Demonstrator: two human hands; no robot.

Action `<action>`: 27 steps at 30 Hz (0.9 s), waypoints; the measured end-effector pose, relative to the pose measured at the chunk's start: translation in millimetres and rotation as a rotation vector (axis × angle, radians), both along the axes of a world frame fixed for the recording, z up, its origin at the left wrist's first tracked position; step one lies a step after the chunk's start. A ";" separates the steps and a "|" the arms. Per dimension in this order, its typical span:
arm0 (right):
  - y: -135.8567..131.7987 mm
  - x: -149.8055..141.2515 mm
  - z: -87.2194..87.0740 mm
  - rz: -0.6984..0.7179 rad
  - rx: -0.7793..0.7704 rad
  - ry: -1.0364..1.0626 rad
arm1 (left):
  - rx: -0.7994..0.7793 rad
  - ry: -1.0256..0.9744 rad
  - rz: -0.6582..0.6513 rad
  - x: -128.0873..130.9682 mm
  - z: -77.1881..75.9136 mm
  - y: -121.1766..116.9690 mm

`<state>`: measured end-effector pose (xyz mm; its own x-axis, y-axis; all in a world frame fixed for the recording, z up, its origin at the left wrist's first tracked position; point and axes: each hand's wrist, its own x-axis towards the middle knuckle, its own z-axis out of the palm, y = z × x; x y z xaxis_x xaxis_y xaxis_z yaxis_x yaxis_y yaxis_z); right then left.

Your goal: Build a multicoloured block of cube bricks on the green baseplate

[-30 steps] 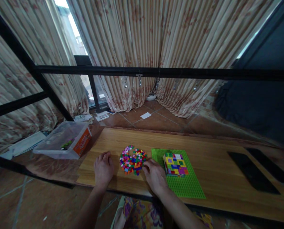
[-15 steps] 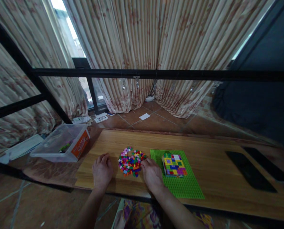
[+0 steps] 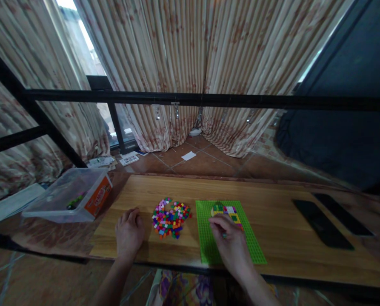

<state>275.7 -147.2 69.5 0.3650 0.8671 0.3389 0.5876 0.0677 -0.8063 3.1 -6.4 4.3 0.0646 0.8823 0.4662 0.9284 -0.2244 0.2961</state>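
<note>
Over the green baseplate [image 3: 205,244], what is seen of the right hand [image 3: 230,238]?

"Its fingers are bent and the thumb is brought close to them, as in a pinch. Whether a block is gripped there cannot be told, since the fingertips are largely hidden."

"And the built block structure [image 3: 230,210], where is it placed?"

"It is set on the baseplate, and its near part is covered by that hand. Green, white, purple and yellow pieces can be made out at its far side."

"How is the left hand [image 3: 130,233] held?"

"It is rested on the wooden table [image 3: 158,185], back upward, with the fingers loosely curled. Nothing is seen in it, though its underside is hidden."

"What is found between the two hands?"

"Loose coloured blocks [image 3: 170,219] are spread in a pile, to the left of the baseplate and apart from it."

"And farther out?"

"A clear plastic box [image 3: 55,216] is seen past the table's left end, and two flat black objects [image 3: 323,223] are laid toward the right."
</note>
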 end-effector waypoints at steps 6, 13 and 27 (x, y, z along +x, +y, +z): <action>0.4 55.1 1.6 -0.213 -0.100 -0.028 | -0.002 -0.014 -0.001 -0.6 -1.5 1.3; 21.8 72.1 -0.1 -0.155 -0.143 -0.122 | -0.009 0.010 0.006 -0.2 -0.4 1.5; 41.8 75.9 6.0 0.022 -0.259 -0.353 | -0.015 0.000 -0.007 0.5 3.4 0.4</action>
<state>351.6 -105.4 75.5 0.2468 0.9461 0.2098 0.8308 -0.0951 -0.5483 3.6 -6.0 7.8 0.0702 0.8887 0.4531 0.9269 -0.2260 0.2997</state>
